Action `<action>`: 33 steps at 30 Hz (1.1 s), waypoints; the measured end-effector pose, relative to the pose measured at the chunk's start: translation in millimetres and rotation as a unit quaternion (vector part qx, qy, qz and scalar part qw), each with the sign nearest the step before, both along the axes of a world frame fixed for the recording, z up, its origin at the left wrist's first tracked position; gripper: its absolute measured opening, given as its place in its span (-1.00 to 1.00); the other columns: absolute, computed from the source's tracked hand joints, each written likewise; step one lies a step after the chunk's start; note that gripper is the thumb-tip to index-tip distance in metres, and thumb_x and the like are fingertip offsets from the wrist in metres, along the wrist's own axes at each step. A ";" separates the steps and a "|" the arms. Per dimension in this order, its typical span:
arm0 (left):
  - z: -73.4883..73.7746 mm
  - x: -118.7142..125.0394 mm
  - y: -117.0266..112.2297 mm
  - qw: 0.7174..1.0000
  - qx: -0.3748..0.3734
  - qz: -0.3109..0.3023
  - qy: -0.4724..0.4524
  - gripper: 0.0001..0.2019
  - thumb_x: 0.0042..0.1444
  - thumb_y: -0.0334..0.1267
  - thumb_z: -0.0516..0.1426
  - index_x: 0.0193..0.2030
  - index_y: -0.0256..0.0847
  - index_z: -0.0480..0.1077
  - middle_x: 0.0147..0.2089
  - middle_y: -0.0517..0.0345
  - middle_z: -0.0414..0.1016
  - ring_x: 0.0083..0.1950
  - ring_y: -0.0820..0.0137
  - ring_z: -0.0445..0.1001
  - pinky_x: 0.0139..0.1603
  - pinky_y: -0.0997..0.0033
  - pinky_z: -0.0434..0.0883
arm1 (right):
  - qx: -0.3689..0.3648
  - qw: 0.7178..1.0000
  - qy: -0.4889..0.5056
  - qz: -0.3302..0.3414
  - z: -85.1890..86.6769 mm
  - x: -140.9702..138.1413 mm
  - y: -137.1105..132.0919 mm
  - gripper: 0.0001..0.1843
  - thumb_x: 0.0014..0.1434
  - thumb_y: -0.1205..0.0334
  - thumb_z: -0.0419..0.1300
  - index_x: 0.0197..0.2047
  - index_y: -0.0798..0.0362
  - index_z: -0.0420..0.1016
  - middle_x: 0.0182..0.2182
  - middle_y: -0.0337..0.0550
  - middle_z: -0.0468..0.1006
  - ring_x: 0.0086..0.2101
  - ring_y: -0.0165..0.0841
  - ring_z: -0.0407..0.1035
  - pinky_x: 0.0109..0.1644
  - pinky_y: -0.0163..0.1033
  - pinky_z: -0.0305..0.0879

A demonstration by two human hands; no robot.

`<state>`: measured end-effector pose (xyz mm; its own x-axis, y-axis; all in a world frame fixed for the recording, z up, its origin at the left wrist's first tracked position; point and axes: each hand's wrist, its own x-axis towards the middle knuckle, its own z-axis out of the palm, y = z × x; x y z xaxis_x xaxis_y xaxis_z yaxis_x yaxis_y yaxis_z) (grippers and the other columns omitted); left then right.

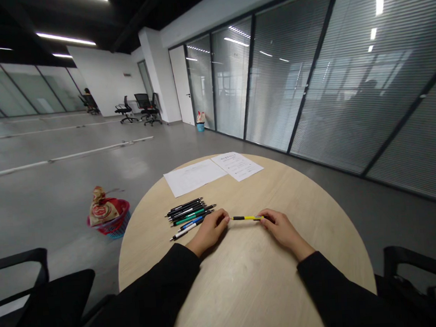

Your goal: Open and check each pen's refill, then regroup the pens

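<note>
"While you're looking at that round wooden table [249,291], with its pale, fine-grained top, what lies nearest the person?"

"A slim yellow-and-black pen [246,218], straight and level, running crosswise between the two hands, just above the table."

"And the grip?"

"The right hand [280,231] has its fingertips closed on the pen's yellow end, pinching it. The left hand [210,231] is curled, fingers pressed together, right at the pen's black end; whether they touch it, I can't tell."

"What's beside them?"

"Just left of the left hand, a bunch of glossy plastic pens [190,215] with black, green and blue barrels lies side by side. Beyond, two thin white printed sheets [192,177] lie flat near the far edge."
</note>
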<state>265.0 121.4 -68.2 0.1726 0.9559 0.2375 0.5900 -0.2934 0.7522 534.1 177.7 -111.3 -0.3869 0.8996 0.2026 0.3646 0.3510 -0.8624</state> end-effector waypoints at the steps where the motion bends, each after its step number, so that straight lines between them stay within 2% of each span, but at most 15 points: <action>1: -1.2 -0.8 0.5 1.000 0.003 0.008 -0.008 -0.78 0.25 -0.14 0.06 -0.34 -0.21 0.36 -0.40 0.18 0.41 -0.35 0.37 0.32 -0.30 0.40 0.25 | -0.003 1.000 0.004 -0.003 -1.1 0.8 0.4 -0.74 0.17 0.14 0.13 -0.16 0.06 0.56 -0.47 -0.22 0.47 -0.42 -0.34 0.32 -0.36 -0.30 0.18; 6: -5.4 -3.6 2.0 0.999 0.018 0.032 -0.001 -0.75 0.29 -0.15 0.00 -0.39 -0.19 0.29 -0.43 0.20 0.35 -0.37 0.38 0.30 -0.32 0.40 0.22 | -0.013 1.000 0.012 -0.018 -6.6 4.5 3.0 -0.71 0.17 0.13 0.13 -0.12 0.06 0.56 -0.51 -0.24 0.45 -0.47 -0.35 0.30 -0.40 -0.30 0.16; 12: -5.8 -4.5 0.9 0.989 0.073 0.013 0.126 -0.61 0.37 -0.13 -0.10 -0.47 -0.19 0.27 -0.41 0.14 0.32 -0.36 0.36 0.30 -0.27 0.35 0.24 | -0.002 0.999 0.005 -0.033 -4.2 7.7 3.1 -0.71 0.18 0.11 0.13 -0.14 0.07 0.56 -0.51 -0.24 0.47 -0.48 -0.36 0.30 -0.40 -0.30 0.18; 19: -2.5 -5.9 -2.1 0.959 0.110 -0.025 0.262 -0.68 0.33 -0.17 0.01 -0.43 -0.22 0.37 -0.27 0.02 0.37 -0.21 0.29 0.36 -0.14 0.28 0.33 | 0.037 0.998 -0.017 -0.046 2.7 9.5 -1.4 -0.73 0.19 0.13 0.11 -0.17 0.06 0.57 -0.44 -0.19 0.53 -0.42 -0.32 0.35 -0.33 -0.28 0.22; 24: -7.2 -7.6 -0.6 0.958 0.117 -0.027 0.261 -0.81 0.29 -0.21 0.06 -0.33 -0.21 0.37 -0.19 0.01 0.35 -0.16 0.27 0.36 -0.11 0.28 0.35 | 0.056 0.996 -0.042 -0.059 8.8 10.4 -5.6 -0.74 0.18 0.15 0.10 -0.20 0.05 0.57 -0.37 -0.16 0.57 -0.36 -0.30 0.39 -0.24 -0.25 0.25; 33: -12.5 -11.1 2.4 0.983 0.080 -0.026 0.161 -0.93 0.21 -0.36 0.09 -0.28 -0.20 0.39 -0.16 0.03 0.40 -0.09 0.25 0.38 -0.01 0.26 0.37 | 0.053 0.996 -0.037 -0.057 10.7 7.6 -9.3 -0.74 0.17 0.14 0.10 -0.21 0.05 0.58 -0.37 -0.16 0.58 -0.38 -0.31 0.37 -0.26 -0.26 0.25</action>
<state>253.9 123.8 -80.7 0.3113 0.8984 0.3098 0.7706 -0.4294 0.4710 541.8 168.3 -100.6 -0.3013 0.9136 0.2730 0.4682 0.3911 -0.7923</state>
